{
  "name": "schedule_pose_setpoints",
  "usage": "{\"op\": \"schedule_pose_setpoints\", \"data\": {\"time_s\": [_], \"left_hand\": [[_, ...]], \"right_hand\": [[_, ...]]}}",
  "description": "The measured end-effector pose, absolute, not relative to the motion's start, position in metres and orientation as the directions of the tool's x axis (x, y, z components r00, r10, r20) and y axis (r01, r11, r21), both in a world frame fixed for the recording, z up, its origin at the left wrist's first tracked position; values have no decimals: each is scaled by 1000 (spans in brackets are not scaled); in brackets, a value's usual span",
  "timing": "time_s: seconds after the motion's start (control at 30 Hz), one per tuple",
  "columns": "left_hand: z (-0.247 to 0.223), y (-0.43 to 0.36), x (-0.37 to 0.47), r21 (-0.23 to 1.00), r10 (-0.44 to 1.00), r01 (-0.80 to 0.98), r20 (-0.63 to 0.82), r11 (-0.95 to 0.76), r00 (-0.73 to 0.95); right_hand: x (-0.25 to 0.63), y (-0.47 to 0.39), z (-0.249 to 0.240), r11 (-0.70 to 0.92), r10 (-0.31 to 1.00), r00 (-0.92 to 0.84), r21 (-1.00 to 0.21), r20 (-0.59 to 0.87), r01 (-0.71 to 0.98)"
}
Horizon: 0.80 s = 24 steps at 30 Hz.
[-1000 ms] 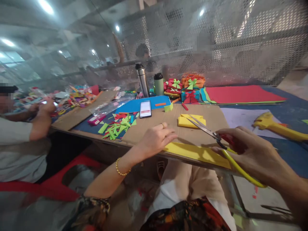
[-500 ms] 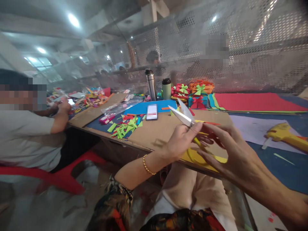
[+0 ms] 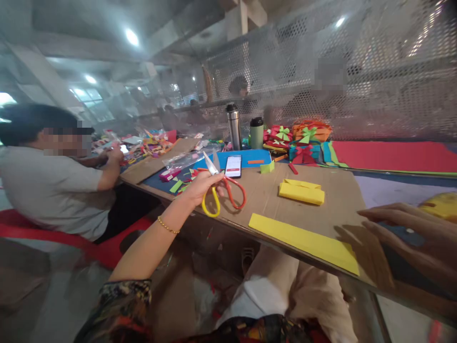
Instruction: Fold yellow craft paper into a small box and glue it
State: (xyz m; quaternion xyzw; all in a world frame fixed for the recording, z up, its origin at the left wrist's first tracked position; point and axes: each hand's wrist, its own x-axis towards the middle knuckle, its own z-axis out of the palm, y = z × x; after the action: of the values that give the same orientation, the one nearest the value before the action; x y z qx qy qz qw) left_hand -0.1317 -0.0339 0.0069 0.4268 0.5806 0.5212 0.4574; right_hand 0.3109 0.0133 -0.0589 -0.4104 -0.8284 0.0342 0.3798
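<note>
Gripped near the pivot by my left hand point(image 3: 200, 187) is a pair of scissors point(image 3: 211, 164), blades pointing away from me, one loop yellow and one orange-red. The scissors are over the table, just in front of a lit phone point(image 3: 233, 166). At the right, my right hand point(image 3: 417, 228) holds nothing, its fingers stretched out and apart. It hovers by a yellow glue gun point(image 3: 441, 206), which is partly hidden behind it. Between the hands, a folded yellow paper piece point(image 3: 302, 193) and a long yellow paper strip point(image 3: 303, 243) lie on the cardboard point(image 3: 264, 195).
Behind the phone stand a steel flask point(image 3: 233, 127) and a green cup point(image 3: 256, 133). Paper gift boxes with bows point(image 3: 303, 153) and red sheets point(image 3: 392, 155) lie at the back right. Green scraps point(image 3: 176, 186) are left of the scissors. A person point(image 3: 50, 181) sits at the left.
The scissors have gone left in my left hand, away from my right hand. My right hand has moved right toward the glue gun. The yellow paper pieces are now uncovered.
</note>
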Motion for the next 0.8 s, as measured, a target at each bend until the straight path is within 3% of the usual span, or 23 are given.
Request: {"op": "schedule_pose_setpoints", "data": {"time_s": [0.17, 0.33, 0.5, 0.67, 0.8], "left_hand": [[5, -19, -161, 975, 930, 34, -199, 220, -310], [14, -4, -147, 965, 947, 31, -248, 259, -204], [37, 41, -88, 978, 979, -61, -201, 198, -47], [43, 119, 1, 959, 983, -230, -180, 166, -39], [26, 171, 61, 925, 967, -301, -252, 232, -27]], "right_hand": [[303, 14, -56, 600, 798, -400, -526, 451, 603], [295, 6, -53, 583, 809, -345, -573, 477, 576], [291, 7, -53, 632, 770, -402, -510, 495, 583], [297, 5, -59, 659, 738, -424, -426, 525, 619], [302, 5, -64, 660, 725, -425, -369, 542, 654]]}}
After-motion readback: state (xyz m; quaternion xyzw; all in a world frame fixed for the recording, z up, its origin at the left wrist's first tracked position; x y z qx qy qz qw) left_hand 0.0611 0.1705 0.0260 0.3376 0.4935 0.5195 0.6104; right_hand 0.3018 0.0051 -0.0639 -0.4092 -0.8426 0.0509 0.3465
